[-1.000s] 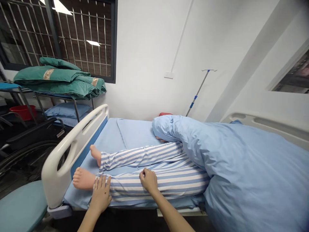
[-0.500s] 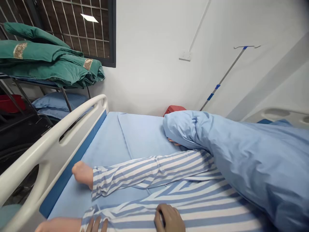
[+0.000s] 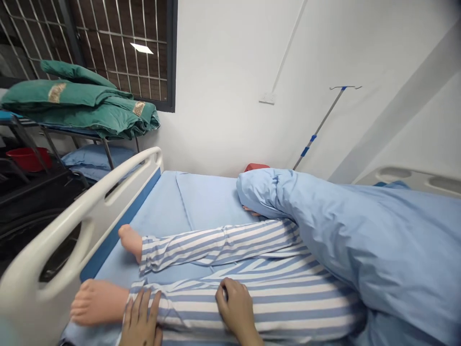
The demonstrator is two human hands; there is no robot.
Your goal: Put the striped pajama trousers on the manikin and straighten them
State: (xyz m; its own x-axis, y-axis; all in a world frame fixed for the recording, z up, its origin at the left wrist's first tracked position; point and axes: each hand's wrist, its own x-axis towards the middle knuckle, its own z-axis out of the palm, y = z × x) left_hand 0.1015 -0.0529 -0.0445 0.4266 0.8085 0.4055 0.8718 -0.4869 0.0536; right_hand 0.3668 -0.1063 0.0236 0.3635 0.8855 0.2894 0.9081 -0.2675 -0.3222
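A manikin lies on a hospital bed (image 3: 201, 197), its legs in blue-and-white striped trousers (image 3: 230, 250) and its upper body under a light blue quilt (image 3: 360, 230). My left hand (image 3: 141, 321) lies flat, fingers stretched out, on the near trouser leg just above the ankle, beside the near bare foot (image 3: 95, 302). My right hand (image 3: 236, 307) rests on the same leg higher up, fingers curled and pinching the striped cloth. The far foot (image 3: 130, 240) lies toward the footboard.
The white footboard (image 3: 72, 226) stands at the left. Behind it a rack holds folded green blankets (image 3: 82, 105) and a blue pillow (image 3: 95, 158); a red basin (image 3: 29, 158) sits further left. A drip pole (image 3: 320, 127) leans by the wall.
The view first dipped close to the bed, then drew back a little. Both hands have kept their places on the near leg.
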